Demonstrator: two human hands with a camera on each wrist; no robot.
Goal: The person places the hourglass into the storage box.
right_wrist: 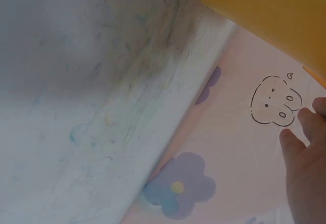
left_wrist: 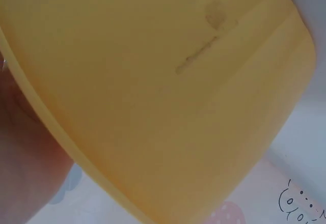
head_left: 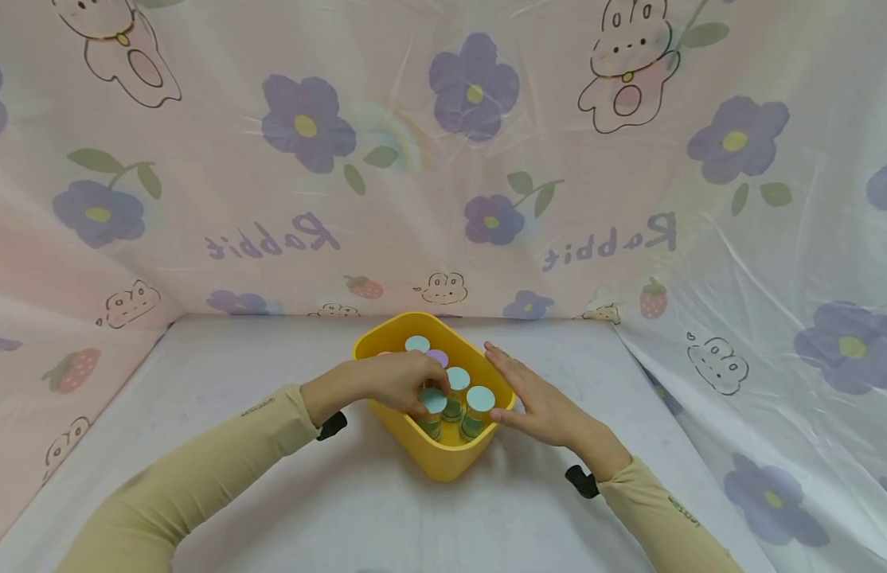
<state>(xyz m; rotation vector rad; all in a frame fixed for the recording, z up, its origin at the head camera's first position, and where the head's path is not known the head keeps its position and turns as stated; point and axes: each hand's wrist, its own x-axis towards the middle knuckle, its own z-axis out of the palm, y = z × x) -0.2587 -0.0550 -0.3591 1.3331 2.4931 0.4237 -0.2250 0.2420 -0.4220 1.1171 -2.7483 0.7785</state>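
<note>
Several capped jars stand upright in the yellow bin at mid-table, where the left hand pinches the near-left jar by its lid while the right hand, fingers flat, steadies the bin's right wall.

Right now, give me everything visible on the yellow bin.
The yellow bin is a small, rounded-corner rectangular tub, seemingly smooth plastic, upright on the white table, turned corner-on to the camera. It holds several upright jars with pale blue lids and one purple. The left hand reaches inside, fingers on a jar lid; the right hand rests flat against its right rim. The left wrist view shows faint scuffs on the wall.
</note>
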